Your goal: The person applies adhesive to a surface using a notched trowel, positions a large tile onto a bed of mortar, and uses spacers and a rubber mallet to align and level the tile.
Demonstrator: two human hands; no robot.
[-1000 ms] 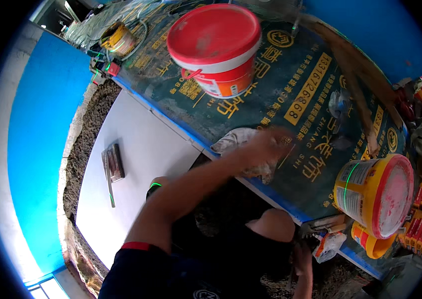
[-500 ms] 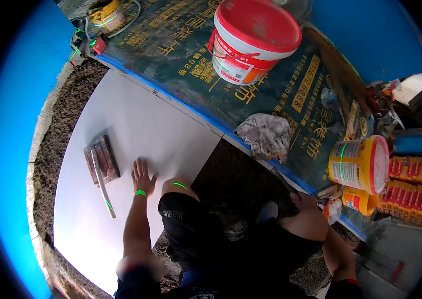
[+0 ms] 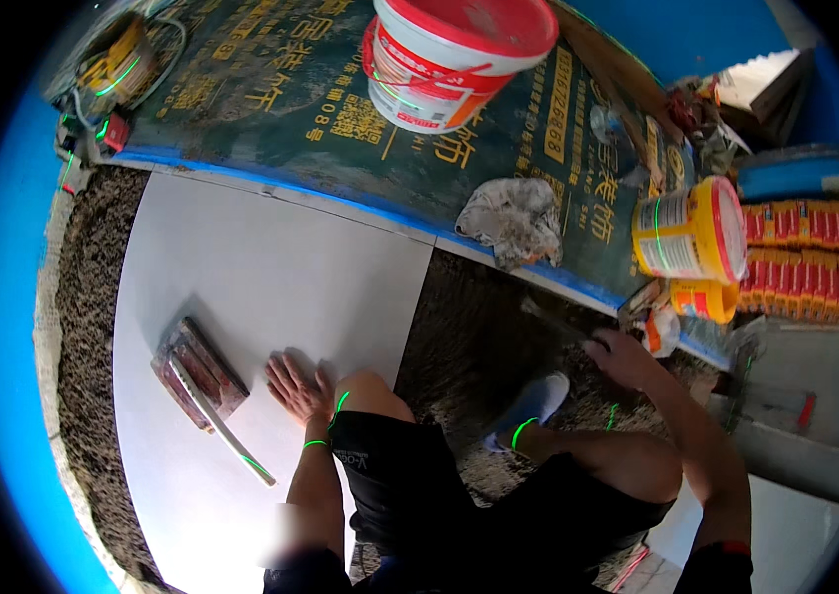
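Note:
My left hand (image 3: 299, 388) rests flat on a large pale tile (image 3: 271, 247), fingers spread, beside my bent knee. Left of it on the same tile lies a flat reddish-brown block (image 3: 204, 374) with a long pale handle (image 3: 209, 411) across it. Over the dark mortar bed (image 3: 469, 317), my right hand (image 3: 626, 358) is closed around the end of a thin dark tool (image 3: 553, 319), which looks like a trowel. Shadow hides much of that tool's shape. My shoe (image 3: 530, 408) stands on the mortar between the two hands.
Beyond the tile, a printed green sheet (image 3: 340, 59) carries a red-lidded white bucket (image 3: 459, 74) and a crumpled grey cloth (image 3: 511, 220). At right are a yellow bucket (image 3: 682, 233), a smaller yellow tub (image 3: 705, 300) and rows of red-and-orange packs (image 3: 796, 282). Blue sheeting (image 3: 8, 297) borders the left.
My right hand has swung forward, away from beside my right knee, with the dark tool. My left hand stays flat on the tile. The whole view has shifted.

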